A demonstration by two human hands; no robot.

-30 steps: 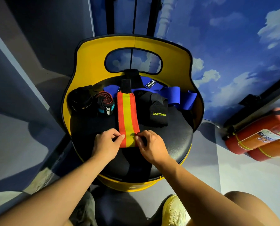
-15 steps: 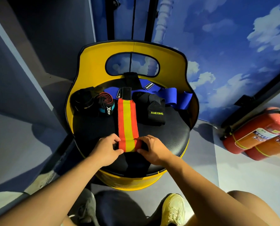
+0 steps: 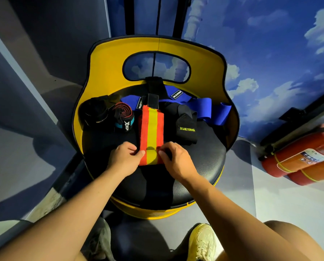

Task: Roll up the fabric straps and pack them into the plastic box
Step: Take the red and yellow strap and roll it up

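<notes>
Orange-and-yellow striped fabric, the strap (image 3: pixel 151 132) being worked, lies flat on the black seat of a yellow chair (image 3: pixel 108 59) and runs straight away from the hands; its near end is turned over into a short first roll between them. The left hand (image 3: pixel 123 158) pinches the roll's left edge and the right hand (image 3: pixel 173 160) pinches its right edge, both closed on the cloth, a strap's width apart. Just beyond the left hand sit two finished rolls, a black one (image 3: pixel 95 114) and a red-and-teal one (image 3: pixel 123 117); beyond the right hand lie a loose black strap marked XUEYING (image 3: pixel 186 127) and a blue strap (image 3: pixel 204 108) in an untidy heap. From here the risks look like these: uneven pressure from one hand would send the roll off crooked, a slack core would let it spring open, and the far black tab (image 3: pixel 153 100) may snag the blue strap. No plastic box is in view, so I cannot tell where the packing happens.
</notes>
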